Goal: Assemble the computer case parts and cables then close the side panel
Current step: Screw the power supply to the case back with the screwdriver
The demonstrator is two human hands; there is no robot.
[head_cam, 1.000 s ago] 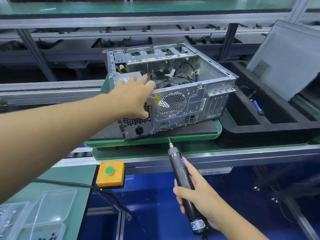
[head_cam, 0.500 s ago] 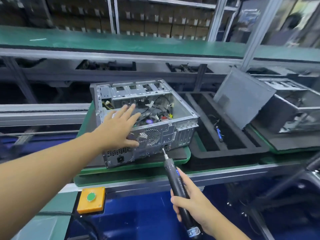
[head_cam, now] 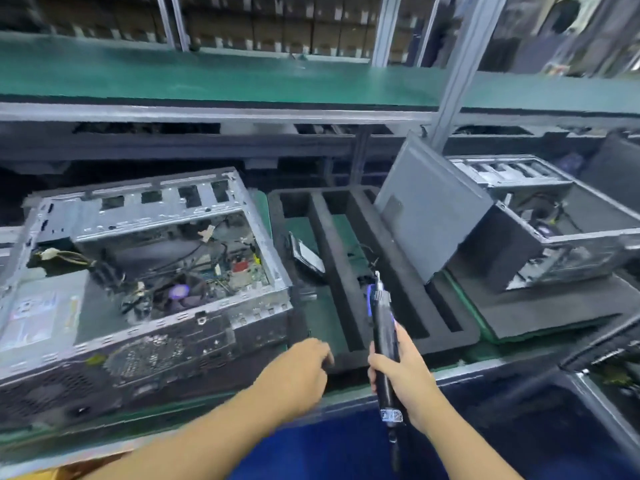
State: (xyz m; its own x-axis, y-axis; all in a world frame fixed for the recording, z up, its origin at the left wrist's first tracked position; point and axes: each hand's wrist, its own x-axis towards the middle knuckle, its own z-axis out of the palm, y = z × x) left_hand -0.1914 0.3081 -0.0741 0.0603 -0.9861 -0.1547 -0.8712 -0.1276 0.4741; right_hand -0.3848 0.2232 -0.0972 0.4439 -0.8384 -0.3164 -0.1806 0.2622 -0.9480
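Black foam tray (head_cam: 329,244) is now neared by the left hand (head_cam: 301,365), withdrawn from the computer case (head_cam: 145,265), its grip blurred beyond telling; the screwdriver (head_cam: 381,327) is gripped by the right hand (head_cam: 405,379).

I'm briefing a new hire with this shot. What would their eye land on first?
Most likely the open computer case on the left, its cables exposed. Next, the black screwdriver held upright by the right hand in the near middle. Behind it, a grey side panel leans at the right end of a black foam tray.
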